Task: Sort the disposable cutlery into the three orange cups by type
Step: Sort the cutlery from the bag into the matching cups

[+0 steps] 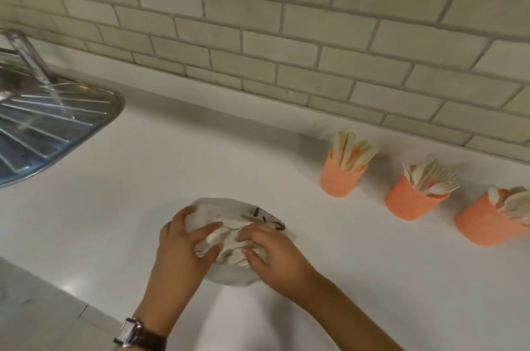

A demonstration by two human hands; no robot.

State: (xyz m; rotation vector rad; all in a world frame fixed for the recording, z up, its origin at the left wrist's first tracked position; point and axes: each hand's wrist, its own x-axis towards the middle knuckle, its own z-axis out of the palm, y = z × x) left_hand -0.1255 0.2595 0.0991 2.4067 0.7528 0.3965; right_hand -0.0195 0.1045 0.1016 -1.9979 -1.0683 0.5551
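Grip of the left hand curls round the rim of a white bowl on the near counter. The right hand closes its grip on pale cutlery inside. 3 orange cups, part-filled, stand far right.

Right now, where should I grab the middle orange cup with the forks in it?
Put your grip round the middle cup on its bare orange side, below the rim, coming from the front. The forks fan out of the top and lean right, so there is likely no room to grab from above. The round side is free to hold.
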